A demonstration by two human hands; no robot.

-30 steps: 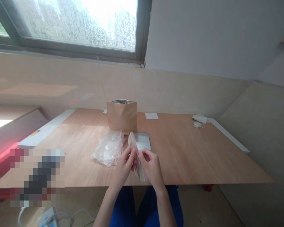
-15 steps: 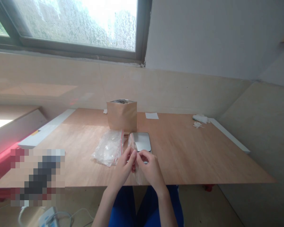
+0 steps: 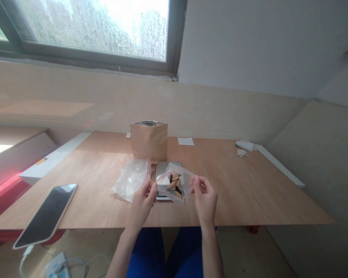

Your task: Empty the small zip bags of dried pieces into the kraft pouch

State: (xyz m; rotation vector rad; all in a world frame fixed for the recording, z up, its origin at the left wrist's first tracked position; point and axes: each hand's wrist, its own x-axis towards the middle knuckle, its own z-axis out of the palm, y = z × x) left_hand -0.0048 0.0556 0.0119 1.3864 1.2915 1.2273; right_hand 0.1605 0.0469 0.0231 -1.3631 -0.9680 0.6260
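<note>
Between my two hands a clear zip bag [image 3: 188,184] is stretched out, with several brown and black dried slices [image 3: 174,183] inside. My left hand [image 3: 145,196] pinches its left edge, and my right hand [image 3: 203,193] pinches the right edge. Under the bag lies a small scale [image 3: 161,168] with a silvery plate, partly covered by it. Just left of the scale rests a pile of empty clear zip bags [image 3: 129,180] with a red seal strip. Behind them a brown kraft pouch [image 3: 149,143] stands upright, its silvery mouth open.
A phone [image 3: 48,216] lies at the table's front left, overhanging the edge. At the back are a white paper [image 3: 186,141] and some crumpled white scraps [image 3: 245,146]. A power strip [image 3: 58,266] with cables sits on the floor. The wooden table [image 3: 249,193] meets the wall behind.
My hands have moved apart, the right one to the right and the left one slightly left. The bag, earlier bunched between my fingers, is now spread flat and shows the slices.
</note>
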